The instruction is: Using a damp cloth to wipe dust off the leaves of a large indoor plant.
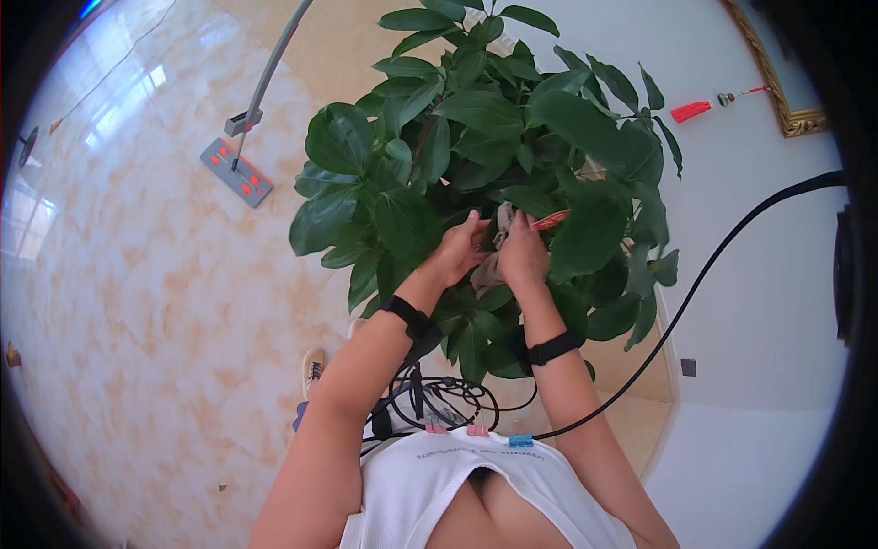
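Observation:
A large potted plant with broad, glossy dark green leaves [476, 112] fills the upper middle of the head view. Both my forearms reach in among its leaves. A greyish-beige cloth [489, 274] is bunched in my right hand [524, 254], whose fingers are closed round it. Just left of the cloth is my left hand [453, 254], its thumb raised apart from slightly bent fingers; leaves surround it, and no held thing shows in it. A red-orange decoration [551, 220] pokes out beside my right hand. Foliage hides the stems and most of the pot.
A grey flat mop [236, 172] with orange-red patches stands on the glossy marbled floor at left. Black cable [722, 247] runs from my waist to the right, with coils [448, 398] below the plant. A gilt frame [805, 123] with a red tassel [690, 111] hangs on the wall.

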Action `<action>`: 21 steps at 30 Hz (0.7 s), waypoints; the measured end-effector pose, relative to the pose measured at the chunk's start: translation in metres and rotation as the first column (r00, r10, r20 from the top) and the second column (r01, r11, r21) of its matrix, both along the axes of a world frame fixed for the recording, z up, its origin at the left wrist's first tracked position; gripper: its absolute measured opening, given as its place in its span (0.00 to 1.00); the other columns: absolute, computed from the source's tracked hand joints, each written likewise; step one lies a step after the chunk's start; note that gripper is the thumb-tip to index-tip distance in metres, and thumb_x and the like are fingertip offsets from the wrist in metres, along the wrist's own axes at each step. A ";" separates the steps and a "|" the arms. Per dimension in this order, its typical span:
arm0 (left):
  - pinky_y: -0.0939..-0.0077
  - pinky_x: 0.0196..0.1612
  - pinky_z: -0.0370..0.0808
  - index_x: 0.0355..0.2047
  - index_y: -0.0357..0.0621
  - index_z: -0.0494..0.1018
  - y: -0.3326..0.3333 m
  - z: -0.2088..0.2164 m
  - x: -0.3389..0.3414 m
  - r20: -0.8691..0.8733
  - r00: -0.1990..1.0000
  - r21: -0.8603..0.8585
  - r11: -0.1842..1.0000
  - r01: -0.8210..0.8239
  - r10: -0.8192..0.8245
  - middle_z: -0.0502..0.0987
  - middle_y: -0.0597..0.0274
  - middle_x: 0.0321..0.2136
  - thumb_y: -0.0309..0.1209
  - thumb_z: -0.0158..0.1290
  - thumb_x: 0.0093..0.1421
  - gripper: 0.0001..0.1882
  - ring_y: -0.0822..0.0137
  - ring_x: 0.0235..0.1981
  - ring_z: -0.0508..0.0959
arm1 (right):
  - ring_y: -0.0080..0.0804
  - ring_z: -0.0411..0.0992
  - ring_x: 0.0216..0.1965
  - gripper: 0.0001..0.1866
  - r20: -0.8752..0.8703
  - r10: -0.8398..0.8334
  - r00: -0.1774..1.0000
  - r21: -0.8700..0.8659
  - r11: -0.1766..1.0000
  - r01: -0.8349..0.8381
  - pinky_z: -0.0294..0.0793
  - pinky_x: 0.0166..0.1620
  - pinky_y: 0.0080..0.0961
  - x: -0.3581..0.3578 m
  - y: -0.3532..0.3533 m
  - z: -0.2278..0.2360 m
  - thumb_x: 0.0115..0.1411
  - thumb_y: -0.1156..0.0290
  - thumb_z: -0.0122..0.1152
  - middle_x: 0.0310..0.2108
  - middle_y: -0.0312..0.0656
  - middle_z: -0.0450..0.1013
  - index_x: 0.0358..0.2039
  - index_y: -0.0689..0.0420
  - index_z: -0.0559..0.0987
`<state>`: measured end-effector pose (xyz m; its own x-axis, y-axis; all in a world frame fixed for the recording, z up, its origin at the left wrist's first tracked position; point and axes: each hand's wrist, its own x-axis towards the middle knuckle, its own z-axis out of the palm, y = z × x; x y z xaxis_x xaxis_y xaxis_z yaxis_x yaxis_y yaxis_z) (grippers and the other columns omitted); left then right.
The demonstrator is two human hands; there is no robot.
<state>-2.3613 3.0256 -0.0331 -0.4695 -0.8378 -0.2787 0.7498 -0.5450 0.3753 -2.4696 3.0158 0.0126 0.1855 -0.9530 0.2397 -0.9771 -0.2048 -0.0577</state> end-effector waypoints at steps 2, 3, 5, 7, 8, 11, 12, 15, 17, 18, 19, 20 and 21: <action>0.63 0.51 0.55 0.51 0.36 0.51 -0.001 -0.012 0.005 -0.018 0.999 -0.008 1.000 -0.028 0.028 0.52 0.51 0.53 0.50 0.33 0.57 0.31 0.59 0.50 0.59 | 0.47 0.63 0.42 0.22 -0.095 -0.259 0.961 0.285 0.918 0.276 0.64 0.42 0.36 0.044 0.013 0.039 0.46 0.77 0.45 0.49 0.46 0.57 0.45 0.58 0.62; 0.63 0.51 0.55 0.51 0.36 0.51 -0.001 -0.012 0.003 -0.043 0.998 -0.032 0.999 -0.036 0.035 0.52 0.51 0.53 0.50 0.33 0.57 0.31 0.59 0.50 0.59 | 0.47 0.63 0.42 0.22 -0.102 -0.258 0.961 0.283 0.918 0.276 0.64 0.42 0.36 0.040 0.016 0.037 0.46 0.77 0.45 0.49 0.46 0.57 0.45 0.58 0.62; 0.63 0.51 0.55 0.51 0.36 0.51 0.000 -0.009 0.006 -0.097 0.995 -0.008 1.000 -0.030 0.029 0.52 0.50 0.53 0.51 0.34 0.56 0.32 0.59 0.50 0.59 | 0.47 0.64 0.40 0.21 -0.067 0.132 0.989 0.344 0.933 -0.101 0.65 0.41 0.37 0.032 0.028 0.034 0.46 0.77 0.44 0.49 0.44 0.57 0.45 0.58 0.63; 0.64 0.51 0.55 0.51 0.36 0.51 0.001 -0.003 0.010 -0.150 0.988 0.020 1.000 -0.023 0.026 0.51 0.50 0.53 0.52 0.34 0.56 0.33 0.58 0.50 0.59 | 0.43 0.62 0.44 0.21 -0.063 0.208 0.976 0.385 0.907 -0.169 0.64 0.43 0.34 0.032 0.043 0.037 0.45 0.79 0.40 0.47 0.44 0.60 0.43 0.60 0.65; 0.63 0.51 0.55 0.50 0.35 0.52 0.001 0.004 0.012 -0.140 0.990 0.048 0.999 0.004 0.003 0.53 0.51 0.52 0.53 0.35 0.55 0.34 0.59 0.50 0.59 | 0.43 0.62 0.45 0.21 -0.014 0.199 0.980 0.355 0.917 -0.181 0.63 0.45 0.33 0.028 0.046 0.038 0.45 0.79 0.40 0.47 0.44 0.60 0.44 0.60 0.64; 0.63 0.51 0.55 0.49 0.35 0.53 -0.003 0.003 0.004 -0.085 0.996 0.103 0.995 -0.003 0.012 0.57 0.52 0.50 0.54 0.36 0.54 0.34 0.61 0.49 0.60 | 0.41 0.60 0.47 0.23 -0.016 0.034 0.999 0.147 0.989 -0.032 0.61 0.48 0.30 0.014 0.042 0.031 0.46 0.80 0.41 0.49 0.43 0.59 0.46 0.60 0.63; 0.62 0.51 0.55 0.49 0.34 0.54 -0.003 0.002 0.002 -0.036 0.999 0.125 0.992 -0.032 0.037 0.59 0.53 0.48 0.54 0.37 0.54 0.35 0.62 0.48 0.60 | 0.42 0.61 0.46 0.22 -0.041 -0.081 0.996 0.180 0.980 0.087 0.62 0.47 0.30 0.021 0.037 0.038 0.46 0.80 0.41 0.49 0.43 0.59 0.45 0.59 0.63; 0.61 0.52 0.52 0.51 0.33 0.51 -0.002 0.001 0.000 0.011 1.000 0.049 0.998 -0.028 0.027 0.58 0.50 0.48 0.55 0.37 0.53 0.37 0.61 0.51 0.57 | 0.45 0.63 0.42 0.21 -0.128 -0.130 0.983 0.226 0.961 0.157 0.65 0.42 0.33 0.026 0.041 0.048 0.45 0.78 0.46 0.47 0.45 0.60 0.43 0.60 0.64; 0.59 0.52 0.52 0.51 0.33 0.51 -0.005 -0.005 0.007 -0.054 0.998 -0.043 0.999 0.012 -0.014 0.54 0.47 0.51 0.54 0.36 0.54 0.37 0.60 0.52 0.55 | 0.46 0.64 0.41 0.21 -0.038 0.220 0.975 0.360 0.913 -0.193 0.65 0.42 0.32 0.023 0.051 0.051 0.45 0.77 0.46 0.48 0.42 0.60 0.43 0.58 0.65; 0.61 0.51 0.55 0.50 0.33 0.53 -0.008 -0.007 0.009 -0.013 0.999 -0.024 0.999 0.030 -0.030 0.56 0.49 0.50 0.54 0.36 0.54 0.36 0.60 0.51 0.56 | 0.42 0.66 0.40 0.22 0.051 0.231 0.972 0.474 0.851 -0.227 0.65 0.42 0.27 0.022 0.055 0.054 0.44 0.77 0.46 0.45 0.44 0.63 0.44 0.59 0.66; 0.62 0.50 0.57 0.50 0.34 0.55 -0.008 -0.010 0.010 0.028 0.999 -0.005 0.999 0.047 -0.047 0.57 0.50 0.50 0.54 0.35 0.55 0.34 0.60 0.50 0.58 | 0.42 0.66 0.40 0.22 0.049 0.236 0.970 0.476 0.849 -0.231 0.65 0.42 0.27 0.019 0.056 0.056 0.44 0.77 0.46 0.45 0.44 0.63 0.44 0.59 0.66; 0.68 0.45 0.62 0.44 0.35 0.63 -0.001 0.015 0.020 0.137 0.991 0.046 0.999 -0.001 -0.005 0.65 0.56 0.43 0.48 0.38 0.56 0.27 0.64 0.43 0.65 | 0.39 0.66 0.39 0.22 0.283 -0.017 0.959 0.643 0.746 -0.176 0.64 0.42 0.25 0.014 0.058 0.057 0.44 0.77 0.47 0.43 0.45 0.65 0.44 0.60 0.66; 0.68 0.45 0.62 0.44 0.35 0.63 -0.003 0.012 0.016 0.133 0.991 0.048 0.999 0.002 -0.009 0.65 0.56 0.43 0.48 0.38 0.56 0.27 0.64 0.43 0.65 | 0.35 0.67 0.39 0.22 0.432 -0.309 0.847 0.781 0.598 -0.180 0.63 0.42 0.22 0.010 0.061 0.060 0.44 0.77 0.47 0.41 0.46 0.66 0.45 0.61 0.66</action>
<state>-2.3451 3.0222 -0.0214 -0.4299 -0.8195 -0.3790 0.6919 -0.5687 0.4449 -2.4597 3.0763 0.0723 0.2086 -0.8048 -0.5557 -0.7622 0.2222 -0.6080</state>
